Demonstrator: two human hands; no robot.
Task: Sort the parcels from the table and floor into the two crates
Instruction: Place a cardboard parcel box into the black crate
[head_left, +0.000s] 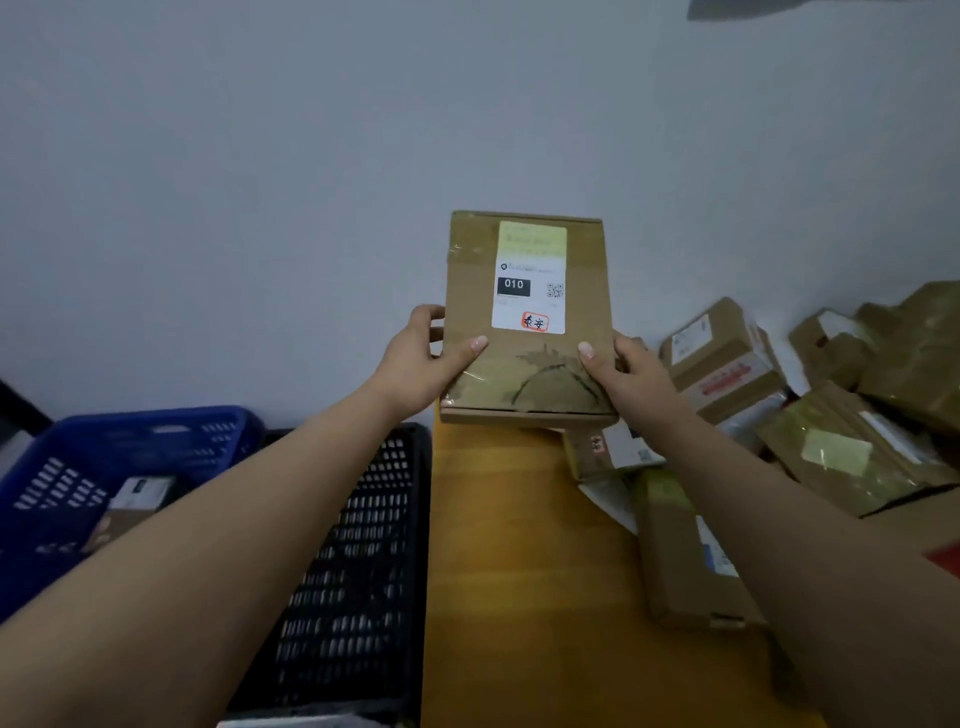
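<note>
A blue crate (130, 441) and a black crate (363, 545) sit at left. The left hand (421, 358) and right hand (623, 371) grip the side edges of a flat cardboard parcel (527, 364), label marked 010, held upright above the yellow table (519, 571). More parcels (831, 395) lie piled at right.

The view is dim and bluish-grey, soft throughout. Wide-angle distortion bends the edges, stretching both forearms. The bench (519, 545) glows dull yellow; parcels (857, 415) toward its right edge blur, their tape faintly glinting.
</note>
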